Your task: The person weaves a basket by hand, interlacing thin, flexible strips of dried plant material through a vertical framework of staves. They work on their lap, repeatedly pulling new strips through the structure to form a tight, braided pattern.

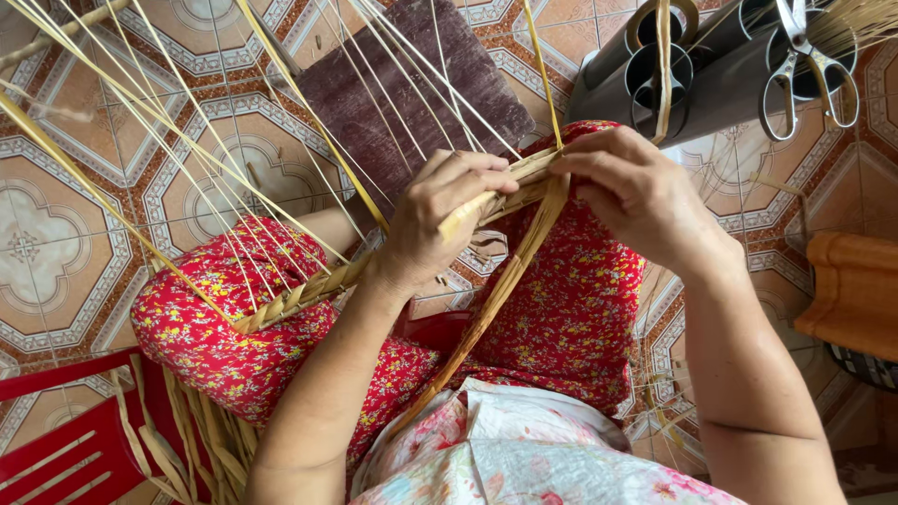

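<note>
**Desk:** What are the hands doing?

**Photographer:** A seated person, seen from above, works a woven palm-leaf band (pixel 393 257) across the lap. The left hand (pixel 440 220) comes up from the lower left, forearm raised and wrist bent, fingers curled shut over the band with the thumb pressed along its upper edge. The right hand (pixel 636 192) reaches in from the right, knuckles up, fingers pinched closed on the band's end where a yellow leaf strip (pixel 547 84) rises.

**Desk:** Where does the band lie?

**Photographer:** It runs aslant from the left knee up to both hands, resting on red flowered trousers (pixel 234 327). Thin pale ribs (pixel 187 140) fan from it toward the upper left. A wider leaf strip (pixel 486 309) hangs from the right hand down toward the waist.

**Desk:** And around it?

**Photographer:** A patterned tiled floor (pixel 56 243), a dark wooden board (pixel 393 93) beyond the knees, grey pipes (pixel 673 75) with scissors (pixel 809 65) lying on them at upper right, and a red plastic stool (pixel 56 421) at lower left.
</note>
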